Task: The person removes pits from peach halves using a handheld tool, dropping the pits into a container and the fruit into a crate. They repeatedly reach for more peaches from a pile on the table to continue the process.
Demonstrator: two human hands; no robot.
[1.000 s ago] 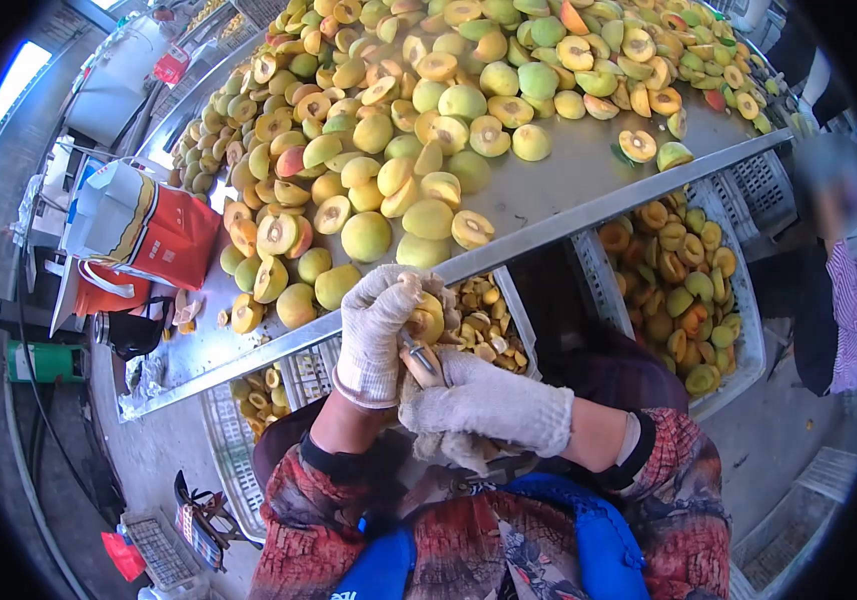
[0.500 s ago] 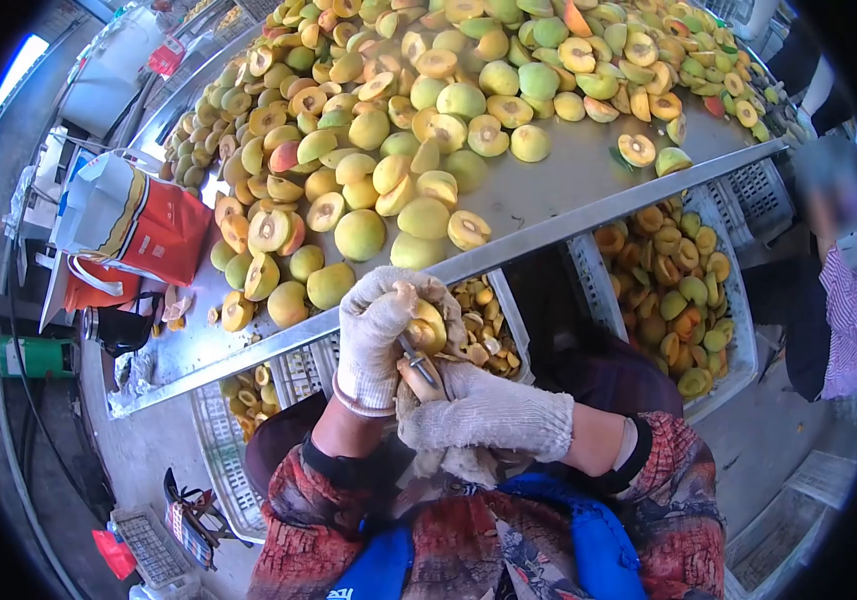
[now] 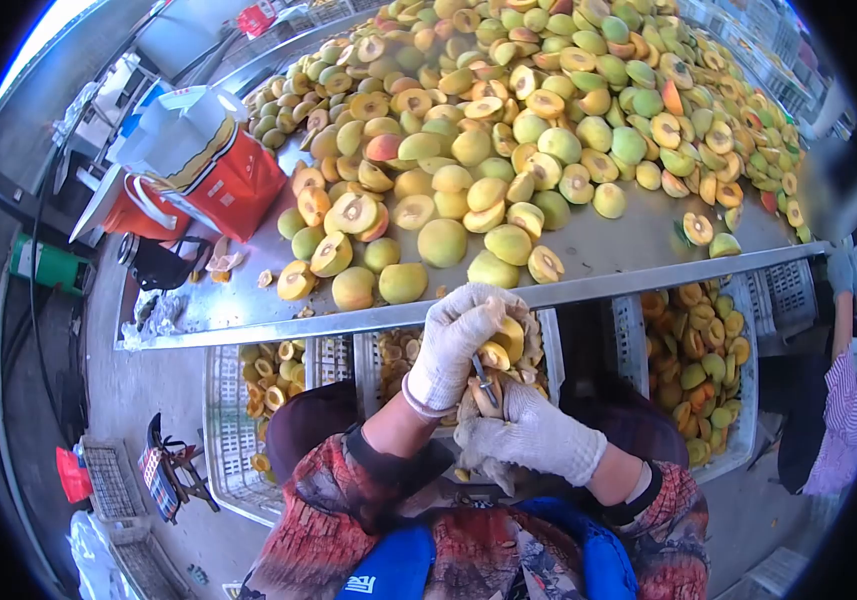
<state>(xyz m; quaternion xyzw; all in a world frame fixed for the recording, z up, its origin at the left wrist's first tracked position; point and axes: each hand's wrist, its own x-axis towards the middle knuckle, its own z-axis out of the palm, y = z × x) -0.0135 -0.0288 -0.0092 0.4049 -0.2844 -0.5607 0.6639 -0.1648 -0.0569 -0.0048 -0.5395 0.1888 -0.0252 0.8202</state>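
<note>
Both my hands wear pale knit gloves and meet in front of my chest, beyond the steel table's near edge. My left hand (image 3: 458, 345) has its fingers wrapped round a yellow-green fruit piece (image 3: 505, 342). In my right hand (image 3: 536, 435) is a small tool (image 3: 484, 380) with a wooden handle and a metal shaft, its tip by the fruit. Halved fruits with brown centres (image 3: 443, 242) lie in a large heap on the steel table (image 3: 608, 245).
A red and white bag (image 3: 238, 180) and a dark flask (image 3: 153, 262) stand at the table's left. Fruit-filled crates (image 3: 733, 430) sit beneath the front edge. A person in a striped garment (image 3: 848, 410) is at the right. A folding stool (image 3: 173, 465) stands lower left.
The view has turned, so the table edge looks more level and my hands appear farther right and lower. Both hands still hold the tool and fruit close together.
</note>
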